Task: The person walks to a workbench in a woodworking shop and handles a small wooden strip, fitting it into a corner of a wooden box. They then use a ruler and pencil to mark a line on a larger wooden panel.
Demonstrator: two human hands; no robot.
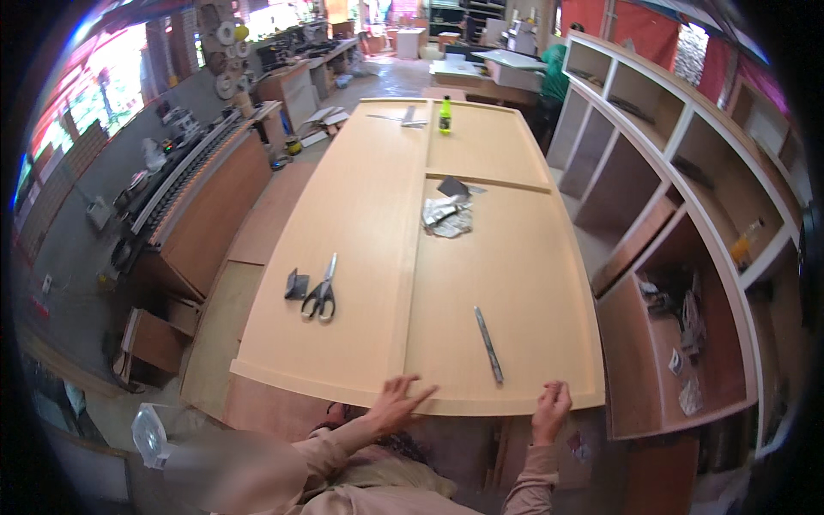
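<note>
A large pale wooden panel [343, 223] with raised strips lies in front of me. My left hand [399, 405] rests at its near edge beside the long middle strip, fingers spread and holding nothing. At the near right corner my right hand [552, 410] has its fingers curled together; whether anything small is pinched in them is hidden. Between the hands, farther in, lies a slim grey bar-like tool [488, 345]. Black-handled scissors [323, 296] and a folded dark sheet [296, 284] lie to the left. Crumpled silvery paper [448, 216] and a dark square piece [452, 186] lie farther off.
A green bottle [445, 118] stands near the panel's far end, beside a metal square [407, 120]. White-edged shelving [678, 172] runs along the right. At left is a long workbench [206, 189]. A person in green [554, 69] stands at the far right.
</note>
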